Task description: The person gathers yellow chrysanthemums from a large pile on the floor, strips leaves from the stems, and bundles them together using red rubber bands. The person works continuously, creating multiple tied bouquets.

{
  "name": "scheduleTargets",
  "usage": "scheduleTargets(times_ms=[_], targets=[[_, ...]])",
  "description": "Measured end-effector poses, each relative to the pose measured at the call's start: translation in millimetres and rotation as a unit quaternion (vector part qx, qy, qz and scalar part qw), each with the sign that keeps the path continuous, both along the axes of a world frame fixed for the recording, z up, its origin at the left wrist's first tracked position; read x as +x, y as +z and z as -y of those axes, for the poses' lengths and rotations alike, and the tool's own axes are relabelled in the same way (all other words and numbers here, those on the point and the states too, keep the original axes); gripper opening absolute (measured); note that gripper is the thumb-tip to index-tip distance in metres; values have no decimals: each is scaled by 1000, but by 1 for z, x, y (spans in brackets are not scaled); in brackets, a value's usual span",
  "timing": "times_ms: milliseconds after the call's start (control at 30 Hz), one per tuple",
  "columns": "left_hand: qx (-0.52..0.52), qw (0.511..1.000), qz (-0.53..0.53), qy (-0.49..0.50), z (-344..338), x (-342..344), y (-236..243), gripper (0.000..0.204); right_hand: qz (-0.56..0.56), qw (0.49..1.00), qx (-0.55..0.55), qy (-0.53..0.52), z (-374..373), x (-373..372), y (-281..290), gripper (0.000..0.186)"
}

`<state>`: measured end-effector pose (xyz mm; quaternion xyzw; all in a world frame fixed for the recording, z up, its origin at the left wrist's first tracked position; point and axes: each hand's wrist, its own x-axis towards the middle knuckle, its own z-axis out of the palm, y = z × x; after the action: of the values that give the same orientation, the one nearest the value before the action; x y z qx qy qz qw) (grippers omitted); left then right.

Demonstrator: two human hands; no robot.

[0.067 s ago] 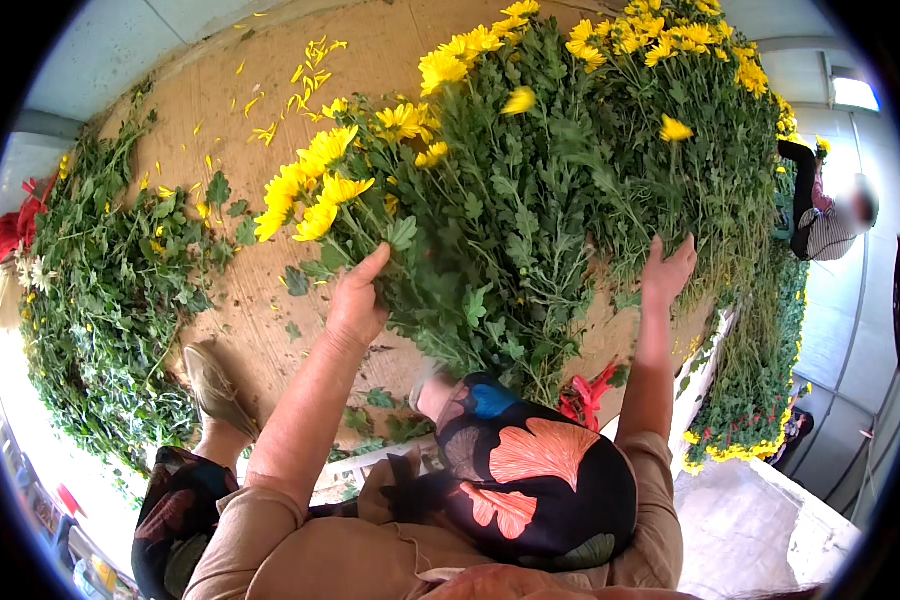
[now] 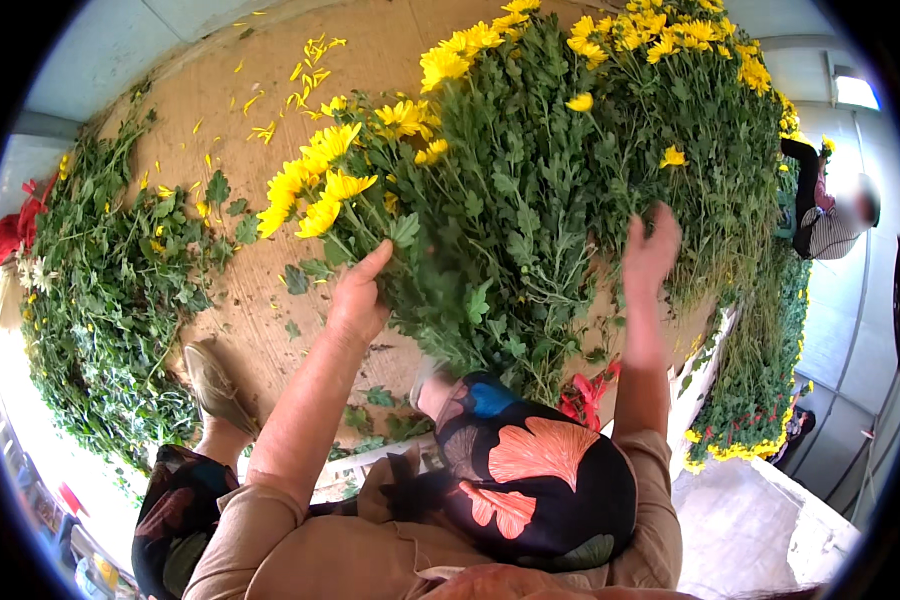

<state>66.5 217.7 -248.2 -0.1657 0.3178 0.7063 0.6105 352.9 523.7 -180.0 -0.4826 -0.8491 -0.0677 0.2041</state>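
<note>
My left hand (image 2: 361,295) is closed round the leafy stems of a bunch of yellow chrysanthemums (image 2: 315,185), whose heads point up and left. To the right of it lies a thick heap of more chrysanthemums (image 2: 525,190), stems toward me and yellow heads at the far end. My right hand (image 2: 652,248) hovers over the near stems of that heap, its fingers loosely bent and apart, slightly blurred. I see nothing held in it. A single yellow flower head (image 2: 580,102) lies on the foliage beyond this hand.
Cut leafy stems (image 2: 110,300) are piled at the left, beside a red bundle (image 2: 15,230). Loose petals (image 2: 310,75) dot the brown board (image 2: 260,180). Red ribbon (image 2: 590,392) lies by my knee. Another person (image 2: 835,215) sits at the far right, past more stacked flowers.
My right hand has drawn slightly left, its fingers curling more. The single yellow flower head on the heap has shifted right. My left hand stays on its bunch.
</note>
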Motion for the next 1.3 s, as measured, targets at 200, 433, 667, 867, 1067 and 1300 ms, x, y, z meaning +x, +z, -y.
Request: scheduleTargets(times_ms=[200,433,667,867,1067,1300], targets=[[-38,999,-7,10,-10,5,-2,45,-56,941,-328,-68,-8,-63,-67,58],[-71,996,-7,51,-4,-2,-7,38,-281,844,-452,70,33,-44,-20,52],[-53,998,-23,28,-13,1,-3,35,-329,733,-587,99,71,-38,-25,60],[-45,998,-27,36,-18,0,-12,37,-178,720,-644,189,131,-107,-3,71],[-29,999,-15,21,-22,3,-9,36,50,944,-231,230,142,-137,-33,55],[-87,995,-32,45,-14,-8,-31,34,-164,872,-404,222,145,-113,-20,42]])
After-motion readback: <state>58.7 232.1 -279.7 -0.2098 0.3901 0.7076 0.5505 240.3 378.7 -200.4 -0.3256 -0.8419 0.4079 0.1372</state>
